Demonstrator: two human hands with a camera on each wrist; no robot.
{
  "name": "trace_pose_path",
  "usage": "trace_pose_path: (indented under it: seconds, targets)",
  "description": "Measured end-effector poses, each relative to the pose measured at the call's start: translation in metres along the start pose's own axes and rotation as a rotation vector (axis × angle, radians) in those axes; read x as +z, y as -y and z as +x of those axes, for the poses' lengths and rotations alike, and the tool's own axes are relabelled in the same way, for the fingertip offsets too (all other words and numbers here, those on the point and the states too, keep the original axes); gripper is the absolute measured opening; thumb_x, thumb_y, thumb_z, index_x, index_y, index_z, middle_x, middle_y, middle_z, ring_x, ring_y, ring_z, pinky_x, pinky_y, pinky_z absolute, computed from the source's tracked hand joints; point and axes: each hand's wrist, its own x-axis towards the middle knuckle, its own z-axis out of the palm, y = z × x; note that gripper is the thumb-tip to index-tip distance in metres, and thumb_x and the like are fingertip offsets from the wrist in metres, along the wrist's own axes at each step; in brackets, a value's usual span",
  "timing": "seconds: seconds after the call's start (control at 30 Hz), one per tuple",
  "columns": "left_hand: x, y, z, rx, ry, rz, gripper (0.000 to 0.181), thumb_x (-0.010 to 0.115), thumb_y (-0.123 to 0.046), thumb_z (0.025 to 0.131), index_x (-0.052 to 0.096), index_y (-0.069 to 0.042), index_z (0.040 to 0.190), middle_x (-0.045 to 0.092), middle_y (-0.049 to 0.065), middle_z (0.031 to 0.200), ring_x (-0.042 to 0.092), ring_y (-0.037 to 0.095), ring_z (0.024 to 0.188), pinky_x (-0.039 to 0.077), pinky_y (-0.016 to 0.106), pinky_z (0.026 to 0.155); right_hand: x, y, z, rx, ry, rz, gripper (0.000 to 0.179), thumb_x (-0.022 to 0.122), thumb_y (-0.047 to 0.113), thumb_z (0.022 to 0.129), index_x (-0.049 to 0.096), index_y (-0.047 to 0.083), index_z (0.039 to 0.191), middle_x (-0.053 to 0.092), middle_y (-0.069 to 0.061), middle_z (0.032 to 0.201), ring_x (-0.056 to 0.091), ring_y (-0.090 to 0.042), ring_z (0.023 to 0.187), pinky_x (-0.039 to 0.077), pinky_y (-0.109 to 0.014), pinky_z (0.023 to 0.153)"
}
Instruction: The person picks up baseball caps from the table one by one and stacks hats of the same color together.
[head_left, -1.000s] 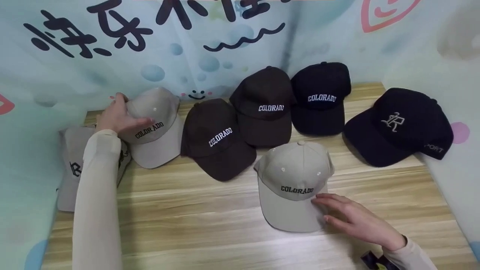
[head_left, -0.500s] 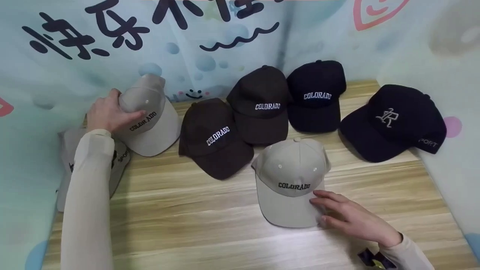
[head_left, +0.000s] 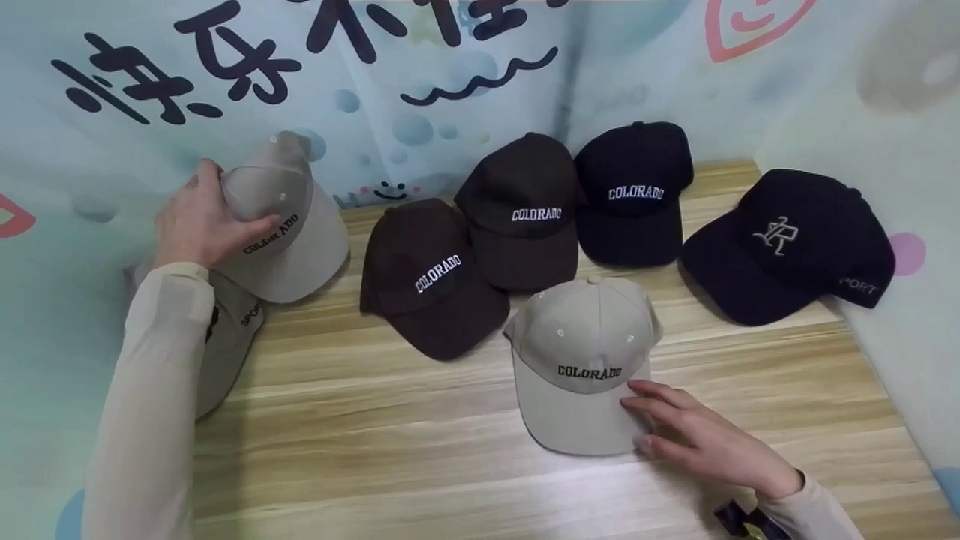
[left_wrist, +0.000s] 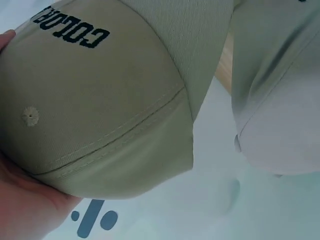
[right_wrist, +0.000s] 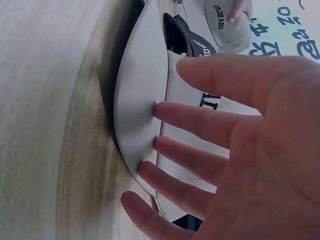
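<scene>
Caps (head_left: 277, 187) (head_left: 592, 345) at both hands (head_left: 199, 221) (head_left: 712, 439), left one gripped

We see what looks like a staged booth (head_left: 825, 112): a wood-grain table (head_left: 375, 457) enclosed on 3 sides by a printed backdrop (head_left: 375, 105) with lettering (head_left: 244, 64) and cartoon faces (head_left: 388, 192).

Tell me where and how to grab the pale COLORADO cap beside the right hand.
Probably pinch its brim from the right: the pale cap sits crown-up, its thin brim pointing away from the crowding brown caps, with the right hand close on that side.
</scene>
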Motion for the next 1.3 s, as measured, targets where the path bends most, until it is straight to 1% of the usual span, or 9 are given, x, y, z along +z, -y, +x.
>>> trace_pose_path:
  seconds: [0.1,0.27,0.43,0.57,0.67,0.87,0.97,1.13,1.3]
  targets:
    - [-0.003,-0.003,-0.002,0.017,-0.052,0.031,0.085,0.075,-0.045,0.078,0.031,0.004,0.131,0.045,0.032,0.119,0.048,0.051,0.1,0.036,0.066,0.083,0.0,0.001,0.003,0.001,0.003,0.001,0.045,0.068,0.021,0.091,0.058,0.006,0.132,0.044,-0.014,0.144,0.043,-0.033,0.128,0.038,-0.052,0.097]
    - [-0.006,-0.012,-0.005,0.079,-0.125,0.162,0.087,0.076,-0.04,0.077,0.028,0.002,0.137,0.04,0.032,0.117,0.04,0.049,0.105,0.027,0.065,0.086,0.001,0.003,0.009,0.016,-0.001,0.003,0.046,0.069,0.021,0.09,0.058,0.003,0.131,0.044,-0.018,0.142,0.044,-0.036,0.127,0.039,-0.054,0.097]
    - [-0.007,-0.024,-0.008,0.116,-0.181,0.235,0.083,0.078,-0.039,0.076,0.032,0.002,0.131,0.04,0.03,0.11,0.039,0.048,0.1,0.026,0.066,0.087,0.002,0.003,0.011,0.029,-0.008,0.005,0.046,0.07,0.021,0.089,0.058,0.002,0.13,0.045,-0.02,0.141,0.044,-0.037,0.125,0.04,-0.055,0.095]
    - [-0.008,-0.035,-0.013,0.142,-0.207,0.227,0.079,0.078,-0.038,0.076,0.035,0.004,0.127,0.04,0.029,0.111,0.04,0.047,0.1,0.025,0.065,0.088,0.002,0.002,0.011,0.012,-0.012,-0.004,0.046,0.07,0.02,0.089,0.059,0.002,0.13,0.045,-0.02,0.141,0.045,-0.037,0.125,0.04,-0.055,0.095]
    - [-0.009,-0.043,-0.014,0.18,-0.223,0.219,0.078,0.078,-0.039,0.075,0.037,0.006,0.124,0.042,0.027,0.11,0.041,0.046,0.099,0.026,0.063,0.087,0.001,0.002,0.011,0.005,-0.015,-0.01,0.046,0.071,0.02,0.089,0.059,0.004,0.13,0.045,-0.018,0.141,0.045,-0.035,0.126,0.04,-0.054,0.095]
    - [-0.011,-0.057,-0.016,0.234,-0.211,0.207,0.076,0.079,-0.039,0.074,0.04,0.006,0.12,0.046,0.025,0.108,0.045,0.044,0.097,0.029,0.06,0.083,-0.004,0.0,0.014,0.015,-0.029,-0.001,0.045,0.069,0.02,0.09,0.059,0.004,0.13,0.05,-0.017,0.136,0.048,-0.034,0.123,0.041,-0.054,0.095]
    - [-0.013,-0.063,-0.019,0.269,-0.215,0.19,0.075,0.08,-0.036,0.074,0.041,0.005,0.122,0.047,0.026,0.108,0.047,0.045,0.096,0.031,0.059,0.08,-0.01,-0.002,0.016,0.02,-0.042,0.005,0.045,0.07,0.017,0.089,0.058,0.003,0.131,0.054,-0.016,0.132,0.05,-0.033,0.121,0.042,-0.053,0.094]
    - [-0.015,-0.074,-0.026,0.321,-0.221,0.152,0.075,0.078,-0.034,0.075,0.041,0.002,0.13,0.049,0.027,0.111,0.048,0.046,0.097,0.033,0.058,0.08,-0.023,-0.008,0.02,-0.023,-0.073,-0.016,0.046,0.071,0.011,0.086,0.058,0.003,0.129,0.056,-0.017,0.128,0.052,-0.035,0.116,0.045,-0.057,0.089]
    - [-0.017,-0.088,-0.033,0.391,-0.228,0.147,0.072,0.08,-0.034,0.074,0.044,0.0,0.127,0.051,0.025,0.109,0.051,0.045,0.096,0.036,0.058,0.08,-0.036,-0.012,0.024,-0.034,-0.091,-0.033,0.045,0.07,0.007,0.085,0.058,0.002,0.128,0.056,-0.017,0.127,0.05,-0.037,0.117,0.042,-0.058,0.09]
